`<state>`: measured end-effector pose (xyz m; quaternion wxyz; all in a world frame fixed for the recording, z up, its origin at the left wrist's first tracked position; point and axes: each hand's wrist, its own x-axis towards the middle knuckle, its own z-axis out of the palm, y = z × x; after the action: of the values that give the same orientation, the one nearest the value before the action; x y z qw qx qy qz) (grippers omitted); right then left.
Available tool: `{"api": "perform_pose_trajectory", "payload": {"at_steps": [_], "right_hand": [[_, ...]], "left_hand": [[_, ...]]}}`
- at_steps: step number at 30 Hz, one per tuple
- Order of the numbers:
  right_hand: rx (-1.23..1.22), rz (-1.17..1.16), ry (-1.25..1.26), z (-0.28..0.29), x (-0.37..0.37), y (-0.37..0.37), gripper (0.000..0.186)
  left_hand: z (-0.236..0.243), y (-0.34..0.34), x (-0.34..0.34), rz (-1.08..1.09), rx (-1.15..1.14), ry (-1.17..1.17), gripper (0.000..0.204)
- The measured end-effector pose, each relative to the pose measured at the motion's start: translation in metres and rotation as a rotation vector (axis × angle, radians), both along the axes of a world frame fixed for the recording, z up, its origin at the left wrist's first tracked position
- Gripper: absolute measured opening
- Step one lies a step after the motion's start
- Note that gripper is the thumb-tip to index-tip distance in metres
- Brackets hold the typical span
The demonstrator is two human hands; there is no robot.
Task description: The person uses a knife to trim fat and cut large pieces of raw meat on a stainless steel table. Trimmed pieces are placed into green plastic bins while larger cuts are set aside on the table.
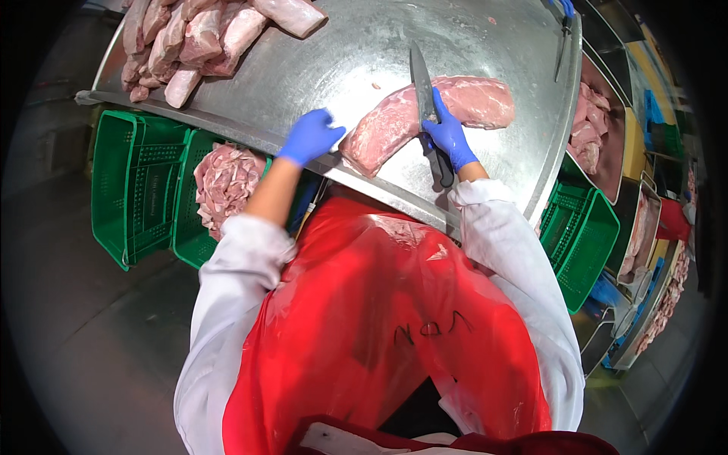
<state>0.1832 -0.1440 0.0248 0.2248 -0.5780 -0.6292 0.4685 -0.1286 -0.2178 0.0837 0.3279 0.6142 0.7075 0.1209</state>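
A long piece of raw pork loin [390, 125] lies across the metal table in front of me. My right hand [449, 138], in a blue glove, is closed on a knife [425, 83] where the black handle meets the blade. The blade crosses over the loin and points away from me; the handle's end hangs toward the table's near edge. At the near edge, just left of the loin's left end, my left hand [309, 138] is gloved in blue with its fingers curled in. Nothing shows in it.
More loins [201, 38] are piled at the table's far left. Below the near edge stand green crates [140, 189], one holding meat trimmings [227, 182]. To the right are another green crate [584, 243] and a bin of meat pieces [590, 129]. A thin tool [563, 49] hangs at the right rim.
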Motion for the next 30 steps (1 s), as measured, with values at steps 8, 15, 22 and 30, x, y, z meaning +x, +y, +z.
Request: {"api": "perform_pose_trajectory", "payload": {"at_steps": [8,15,22,30], "right_hand": [[0.042,-0.077,-0.107,0.011,-0.004,-0.022,0.088],[0.130,0.002,-0.082,0.038,-0.050,-0.031,0.084],[-0.421,0.242,-0.236,0.124,-0.039,-0.081,0.075],[-0.427,0.245,-0.097,0.096,-0.056,-0.060,0.078]], "left_hand": [[-0.045,0.062,0.057,-0.197,-0.059,-0.118,0.025],[-0.043,0.040,0.046,-0.101,0.089,-0.305,0.017],[-0.049,0.039,0.042,-0.117,0.185,-0.307,0.021],[-0.037,0.035,0.035,-0.187,0.176,-0.301,0.028]]}}
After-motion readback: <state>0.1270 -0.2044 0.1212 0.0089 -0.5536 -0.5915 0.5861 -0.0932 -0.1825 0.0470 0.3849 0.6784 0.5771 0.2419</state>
